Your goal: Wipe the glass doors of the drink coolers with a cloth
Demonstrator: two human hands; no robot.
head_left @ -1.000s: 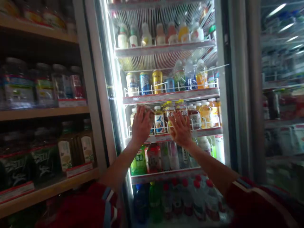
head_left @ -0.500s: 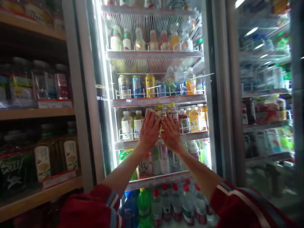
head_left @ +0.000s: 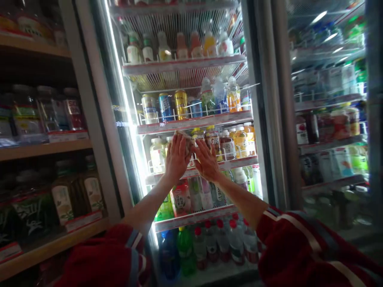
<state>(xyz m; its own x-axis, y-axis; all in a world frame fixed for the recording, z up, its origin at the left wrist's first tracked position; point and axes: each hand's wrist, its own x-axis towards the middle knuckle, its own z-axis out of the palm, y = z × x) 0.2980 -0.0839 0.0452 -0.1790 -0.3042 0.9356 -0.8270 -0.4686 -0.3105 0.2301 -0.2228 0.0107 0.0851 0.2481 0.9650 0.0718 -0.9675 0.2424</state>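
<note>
My left hand [head_left: 175, 161] presses a crumpled, pale cloth [head_left: 188, 142] against the glass door of a lit drinks fridge, its fingers over the cloth. Beside it, my right hand [head_left: 207, 162] lies against the door with fingers stretched and somewhat apart, the fingertips close to the cloth's right edge. Whether they touch the cloth I cannot tell. Behind the glass, around the hands, stand bottles with yellow caps, a dark-labelled bottle [head_left: 227, 145] and an orange juice bottle [head_left: 240, 142] on a shelf.
Higher shelves hold cans, such as a gold can [head_left: 180, 104], and bottles. Red-capped bottles [head_left: 224, 241] stand at the bottom. To the left is a wooden shelf [head_left: 44, 148] with bottles. A metal door frame [head_left: 278, 119] separates another glass-fronted fridge on the right.
Both hands and the cloth have shifted slightly left across the glass. The head view has also tilted and moved a little.
</note>
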